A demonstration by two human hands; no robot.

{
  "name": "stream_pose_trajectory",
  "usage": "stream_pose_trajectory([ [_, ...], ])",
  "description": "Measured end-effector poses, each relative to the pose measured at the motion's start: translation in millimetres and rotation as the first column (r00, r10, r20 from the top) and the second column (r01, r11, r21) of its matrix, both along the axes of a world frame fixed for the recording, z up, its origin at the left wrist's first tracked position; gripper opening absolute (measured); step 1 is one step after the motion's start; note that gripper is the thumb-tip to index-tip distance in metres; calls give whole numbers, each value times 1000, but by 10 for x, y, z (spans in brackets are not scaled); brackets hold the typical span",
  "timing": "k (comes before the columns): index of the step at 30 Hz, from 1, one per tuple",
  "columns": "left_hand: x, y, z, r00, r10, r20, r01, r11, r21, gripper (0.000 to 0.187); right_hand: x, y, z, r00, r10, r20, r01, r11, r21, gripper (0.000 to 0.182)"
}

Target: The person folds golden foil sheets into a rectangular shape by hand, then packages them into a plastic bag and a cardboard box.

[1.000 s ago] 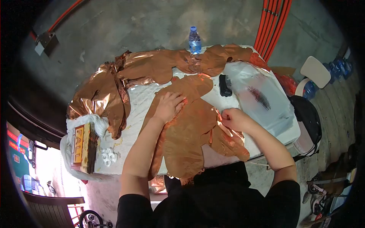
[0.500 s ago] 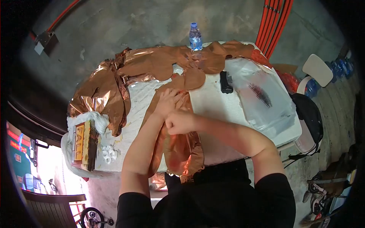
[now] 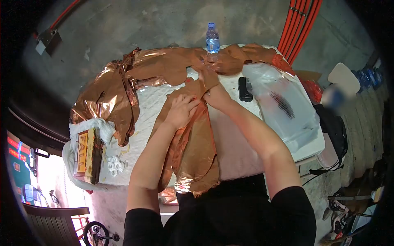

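Copper-coloured foil sheet [image 3: 197, 151] lies in a long folded piece down the middle of the white table, its lower end over the front edge. My left hand [image 3: 180, 110] rests on its upper part with the fingers spread. My right hand [image 3: 216, 97] is closed on the edge of the foil, just right of the left hand, fingertips partly hidden. More shiny copper foil [image 3: 164, 65] runs along the back of the table and bunches up at the left.
A water bottle [image 3: 212, 39] stands at the back edge. A black object [image 3: 245, 89] lies beside clear plastic bags [image 3: 287, 110] on the right. At the left are a yellow-and-brown box [image 3: 87, 153], white thread [image 3: 98, 125] and small white rolls [image 3: 115, 165].
My right hand has moved from over the left wrist up and right to the foil's edge. The upper foil flap is lifted and folded, and the lower part has shifted.
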State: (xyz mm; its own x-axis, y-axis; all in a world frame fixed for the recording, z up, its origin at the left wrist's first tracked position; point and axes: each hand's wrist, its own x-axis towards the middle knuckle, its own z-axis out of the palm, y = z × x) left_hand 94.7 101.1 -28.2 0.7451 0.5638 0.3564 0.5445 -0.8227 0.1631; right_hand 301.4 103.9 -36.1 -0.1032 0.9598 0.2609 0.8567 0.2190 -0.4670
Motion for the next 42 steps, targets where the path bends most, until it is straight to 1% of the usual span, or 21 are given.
stream_pose_trajectory([
  [2, -7, 19, -7, 1000, 3, -21, -2, 1000, 25, 26, -139, 31, 24, 991, -1, -134, 38, 960, 278, 58],
  [5, -12, -15, 25, 996, 29, -84, -31, 999, -17, 22, -335, -56, 134, 995, 3, -99, 13, 987, 159, 67],
  [7, -26, 7, -20, 998, 31, -58, -33, 999, -28, 22, -446, -140, 23, 992, 37, -118, -13, 980, 199, 65],
  [9, -34, 47, -63, 999, 30, -35, -33, 995, -91, 23, -572, -311, -79, 991, 107, -84, -74, 941, 331, 64],
  [11, -69, 81, -88, 1000, 23, -12, -25, 987, -159, 24, -708, -591, -66, 981, 149, -127, -103, 946, 308, 62],
  [13, -165, 90, 3, 984, -139, -113, 130, 988, -86, 37, -813, -938, 16, 943, 317, -97, -281, 920, 275, 61],
  [14, -43, 54, 13, 996, 26, -90, -46, 971, -236, 42, -818, -1067, 54, 942, 320, -98, -284, 920, 269, 61],
  [15, -44, 61, 0, 996, 27, -87, -48, 969, -242, 42, -771, -1192, 87, 828, 489, -275, -447, 871, 203, 60],
  [16, -46, 63, -18, 1000, -1, -9, 0, 987, -160, 38, -702, -1280, 136, 659, 602, -451, -600, 782, 167, 60],
  [17, -48, 61, -39, 997, -34, 66, 39, 996, -74, 34, -600, -1285, 206, 659, 601, -452, -603, 782, 158, 60],
  [20, -54, 20, -48, 998, 17, 62, -9, 993, -119, 29, -290, -1123, 327, 698, 622, -355, -574, 782, 242, 60],
  [21, -53, 16, -8, 998, 20, 61, -12, 992, -126, 29, -224, -1082, 310, 868, 439, -231, -418, 898, 134, 61],
  [22, -46, 9, 47, 999, 38, 7, -36, 986, -161, 28, -197, -1089, 261, 971, 226, -82, -222, 974, 52, 62],
  [23, -35, 2, 57, 997, 51, -50, -60, 978, -198, 27, -208, -1126, 187, 971, 221, -91, -218, 975, 41, 62],
  [25, -28, 4, 44, 999, 46, -24, -49, 978, -203, 27, -286, -1166, 125, 949, 253, 189, -258, 966, 1, 64],
  [30, -28, 9, 22, 999, 49, -14, -51, 988, -146, 25, -414, -1203, 31, 928, 288, 236, -304, 952, 31, 69],
  [33, -26, 16, 52, 994, 71, -88, -87, 977, -196, 21, -424, -1214, 2, 928, 275, 252, -303, 950, 79, 71],
  [35, -25, 2, 40, 996, 71, -59, -82, 976, -204, 20, -426, -1226, 17, 926, 274, 259, -305, 948, 88, 72],
  [37, -32, 26, 21, 997, 71, -27, -75, 977, -200, 19, -427, -1246, 91, 922, 283, 265, -292, 956, -6, 73],
  [40, -75, 139, -80, 996, -9, 85, 20, 991, -129, 16, -439, -1244, 76, 921, 274, 276, -294, 955, 34, 75],
  [42, -110, 215, -89, 924, 149, 351, -11, 931, -366, 19, -433, -1242, 83, 919, 283, 275, -308, 950, 51, 75],
])
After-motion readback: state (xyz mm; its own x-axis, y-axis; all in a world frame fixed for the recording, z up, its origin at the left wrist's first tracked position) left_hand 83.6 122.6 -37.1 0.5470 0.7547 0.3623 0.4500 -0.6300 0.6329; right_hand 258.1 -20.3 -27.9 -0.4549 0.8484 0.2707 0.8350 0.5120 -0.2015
